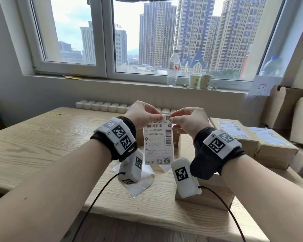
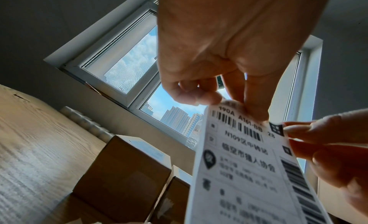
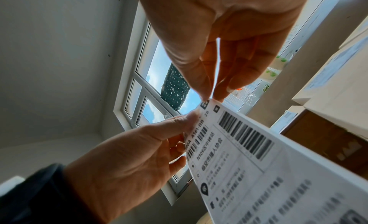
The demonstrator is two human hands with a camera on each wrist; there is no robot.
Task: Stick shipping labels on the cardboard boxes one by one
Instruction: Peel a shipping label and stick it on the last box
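A white shipping label (image 1: 158,142) with barcodes and printed text hangs upright in the air above the wooden table (image 1: 33,145). My left hand (image 1: 145,115) pinches its top edge (image 2: 247,115) between thumb and fingers. My right hand (image 1: 185,119) pinches the top right corner (image 3: 206,102) with thumb and forefinger. Under the label and my right wrist stands a plain brown cardboard box (image 1: 213,194). Two cardboard boxes (image 1: 262,142) with labels stuck on top lie to the right, also seen as the brown boxes (image 2: 123,177) in the left wrist view.
White backing sheets (image 1: 138,186) lie on the table below my left wrist. Folded cardboard (image 1: 290,109) leans at the far right. A water bottle (image 1: 173,69) and two paper cups (image 1: 200,81) stand on the windowsill. Cables trail from both wrist cameras.
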